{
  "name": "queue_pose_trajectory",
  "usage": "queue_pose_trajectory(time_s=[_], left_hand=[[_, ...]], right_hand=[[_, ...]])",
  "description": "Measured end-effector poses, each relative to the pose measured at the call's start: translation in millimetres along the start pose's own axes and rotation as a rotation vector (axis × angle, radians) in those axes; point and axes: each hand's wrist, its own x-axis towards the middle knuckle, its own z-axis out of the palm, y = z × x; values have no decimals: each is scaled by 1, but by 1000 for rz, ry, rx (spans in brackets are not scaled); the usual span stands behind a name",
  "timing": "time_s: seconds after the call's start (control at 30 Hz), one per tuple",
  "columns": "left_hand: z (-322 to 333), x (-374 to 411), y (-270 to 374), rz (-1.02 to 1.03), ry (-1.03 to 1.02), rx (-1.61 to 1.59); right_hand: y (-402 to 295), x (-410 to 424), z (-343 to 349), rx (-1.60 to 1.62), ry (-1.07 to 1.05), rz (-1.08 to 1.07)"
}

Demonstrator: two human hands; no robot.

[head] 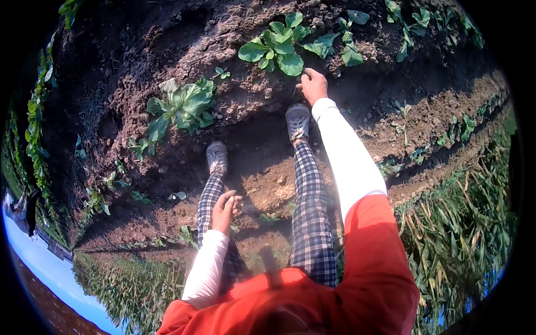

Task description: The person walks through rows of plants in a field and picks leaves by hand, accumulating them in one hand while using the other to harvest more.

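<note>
My right hand [314,87] reaches down beside a leafy green plant [281,45], just below its lowest broad leaf. Its fingers are bent and a little apart, and no object shows in them. My left hand [224,212] hangs above the soil in front of my left shin, loosely curled, with nothing visible in it. Ahead of my left foot, a larger pale green leafy plant [186,106] leans over on the ridge. A small seedling [222,73] grows between the two plants.
My shoes stand in a furrow [255,140] beside the raised soil ridge [201,54]. More leafy plants [347,42] continue along the ridge at right. Small plants [96,201] grow at left. Dry corn-like stalks [456,222] line the right side. A partly visible person [25,211] is at far left.
</note>
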Motion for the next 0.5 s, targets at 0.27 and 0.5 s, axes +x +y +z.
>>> queue_pose_trajectory(time_s=[0.27, 0.5], left_hand=[[82, 8, -67, -203, -25, -137], [99, 32, -70, -163, -15, -194]], right_hand=[[-20, 72, -9, -537, 26, -291], [-29, 100, 0, -731, 33, -381]])
